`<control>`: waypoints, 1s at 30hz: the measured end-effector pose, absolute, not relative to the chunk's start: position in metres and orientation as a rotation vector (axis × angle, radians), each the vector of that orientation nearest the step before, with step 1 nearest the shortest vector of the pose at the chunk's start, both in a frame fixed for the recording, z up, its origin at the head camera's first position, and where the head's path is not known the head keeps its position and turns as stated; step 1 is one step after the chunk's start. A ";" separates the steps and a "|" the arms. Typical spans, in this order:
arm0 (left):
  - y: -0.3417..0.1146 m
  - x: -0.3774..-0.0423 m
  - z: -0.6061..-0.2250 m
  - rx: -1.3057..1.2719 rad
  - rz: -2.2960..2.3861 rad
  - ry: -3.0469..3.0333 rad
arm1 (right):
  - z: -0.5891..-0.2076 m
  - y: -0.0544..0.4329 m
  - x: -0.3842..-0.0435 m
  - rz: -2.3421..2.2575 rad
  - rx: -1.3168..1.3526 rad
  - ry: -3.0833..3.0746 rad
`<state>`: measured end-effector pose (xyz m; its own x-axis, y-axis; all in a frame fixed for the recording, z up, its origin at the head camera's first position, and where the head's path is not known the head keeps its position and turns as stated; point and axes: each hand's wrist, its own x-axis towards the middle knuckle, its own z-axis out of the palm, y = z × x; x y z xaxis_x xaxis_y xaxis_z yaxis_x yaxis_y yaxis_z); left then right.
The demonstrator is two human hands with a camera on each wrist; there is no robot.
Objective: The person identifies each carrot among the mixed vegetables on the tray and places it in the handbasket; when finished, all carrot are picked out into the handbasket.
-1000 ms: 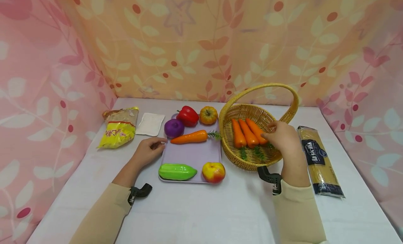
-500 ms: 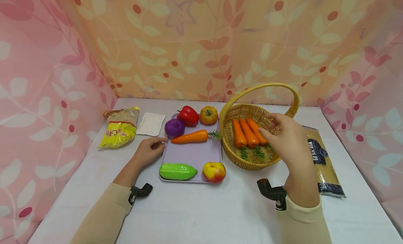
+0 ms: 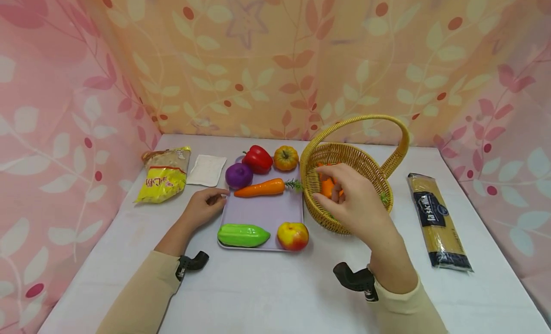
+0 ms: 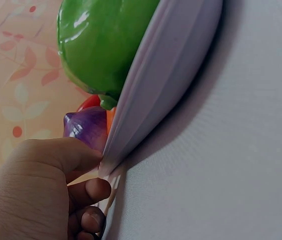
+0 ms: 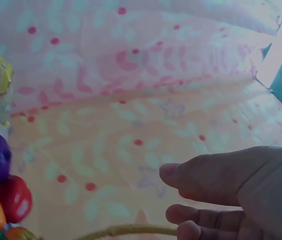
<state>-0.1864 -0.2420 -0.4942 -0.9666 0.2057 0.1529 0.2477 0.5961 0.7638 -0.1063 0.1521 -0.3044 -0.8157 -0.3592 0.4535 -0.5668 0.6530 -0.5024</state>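
My left hand (image 3: 204, 207) is at the left edge of the lilac tray (image 3: 262, 212); in the left wrist view, its thumb and fingers pinch the rim. Above the wicker basket (image 3: 344, 152) hovers my right hand (image 3: 359, 205), thumb and fingers apart and holding nothing. It partly hides the carrots (image 3: 327, 188) inside. On the tray lie another carrot (image 3: 260, 188), a purple onion (image 3: 238, 175), a red bell pepper (image 3: 257, 159), a ridged green fruit (image 3: 243, 235) and a red-yellow peach (image 3: 292, 236). A small pumpkin (image 3: 286, 158) sits at the back right corner.
A yellow-labelled bag (image 3: 165, 176) and a white square packet (image 3: 206, 170) lie left of the tray. Right of the basket is a pasta packet (image 3: 439, 221). The basket's tall handle (image 3: 366, 118) arches over it. Floral curtains (image 3: 275, 61) enclose the table.
My right hand draws back from the carrots at the basket's right side, then swings left over the basket, empty. The left hand and the tray stay in place.
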 end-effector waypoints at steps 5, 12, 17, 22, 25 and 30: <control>-0.246 -0.186 -0.494 -0.387 -1.318 -2.758 | -0.320 0.126 -0.118 0.999 0.828 -2.626; -0.246 -0.186 -0.495 -0.390 -1.327 -2.745 | -0.355 0.097 -0.146 0.980 0.892 -2.777; -0.241 -0.186 -0.498 -0.422 -1.356 -2.740 | -0.380 0.088 -0.161 0.949 0.864 -2.920; -0.238 -0.187 -0.501 -0.425 -1.366 -2.741 | -0.400 0.082 -0.171 1.009 0.752 -3.045; -0.239 -0.187 -0.501 -0.425 -1.357 -2.738 | -0.407 0.078 -0.174 1.037 0.702 -3.101; -0.242 -0.188 -0.499 -0.406 -1.329 -2.739 | -0.415 0.069 -0.180 1.036 0.695 -3.138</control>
<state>-0.1876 -0.2418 -0.4988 -0.9627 0.2051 0.1767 0.2657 0.5912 0.7615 -0.1804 0.0695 -0.4152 -0.8888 -0.4489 -0.0920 -0.3059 0.7308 -0.6102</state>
